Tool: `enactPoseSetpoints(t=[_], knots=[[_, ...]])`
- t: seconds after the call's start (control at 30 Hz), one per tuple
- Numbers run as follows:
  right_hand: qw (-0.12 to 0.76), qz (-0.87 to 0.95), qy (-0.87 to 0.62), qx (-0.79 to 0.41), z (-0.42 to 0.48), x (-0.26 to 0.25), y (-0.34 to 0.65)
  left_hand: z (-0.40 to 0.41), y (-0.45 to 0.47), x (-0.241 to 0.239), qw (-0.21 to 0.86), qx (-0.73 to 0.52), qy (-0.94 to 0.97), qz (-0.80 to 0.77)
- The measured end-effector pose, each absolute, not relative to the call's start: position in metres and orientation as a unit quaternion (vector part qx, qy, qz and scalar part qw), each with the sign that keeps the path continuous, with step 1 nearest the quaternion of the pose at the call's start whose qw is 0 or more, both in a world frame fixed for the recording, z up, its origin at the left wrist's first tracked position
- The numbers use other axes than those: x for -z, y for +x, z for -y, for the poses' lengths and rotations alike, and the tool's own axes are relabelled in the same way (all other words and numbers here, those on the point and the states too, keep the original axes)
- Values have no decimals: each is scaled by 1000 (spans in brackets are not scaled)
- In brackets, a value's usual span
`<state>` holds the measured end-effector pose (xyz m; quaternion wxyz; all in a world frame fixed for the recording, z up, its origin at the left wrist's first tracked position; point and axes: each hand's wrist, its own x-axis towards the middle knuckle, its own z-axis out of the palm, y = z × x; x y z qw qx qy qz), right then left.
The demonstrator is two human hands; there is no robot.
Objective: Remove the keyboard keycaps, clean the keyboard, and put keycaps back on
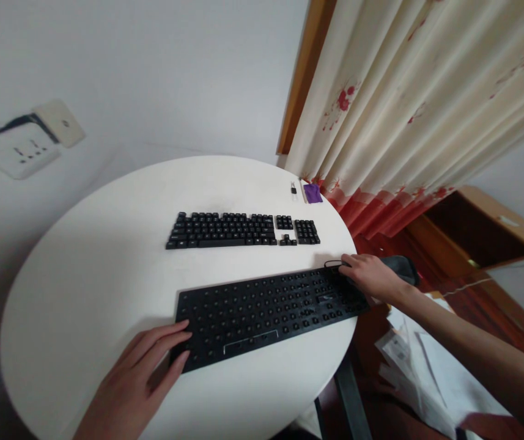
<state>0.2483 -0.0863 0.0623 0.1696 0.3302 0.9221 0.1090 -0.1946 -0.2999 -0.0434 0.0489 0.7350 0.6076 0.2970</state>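
Observation:
A black keyboard (243,311) with its keycaps off, bare switches showing, lies at a slant across the near part of the white round table. My left hand (145,360) grips its left end, fingertips on the top face and thumb by the front corner. Over the far right corner, my right hand (367,274) is closed around a small dark thing that its fingers mostly hide. A thin black loop (332,264) sticks out beside those fingers. Behind the keyboard, the removed black keycaps (222,230) are laid out in keyboard order.
Toward the table's (82,263) back right edge lie a purple cloth (312,193) and a small clear-and-black tool (293,190). A dark rounded object (402,267) shows beyond my right wrist. Papers and plastic bags (427,360) sit below on the right. Curtains (381,110) hang behind.

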Motion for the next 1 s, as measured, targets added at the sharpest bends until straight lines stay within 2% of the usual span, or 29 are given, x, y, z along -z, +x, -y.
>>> enactPoseSetpoints(t=[0.57, 1.0], knots=[[142, -960, 237, -48, 104, -62, 145, 305, -184, 31, 75, -313, 726, -607], [114, -986, 125, -8, 138, -64, -2, 316, -176, 24, 91, -321, 755, -564]])
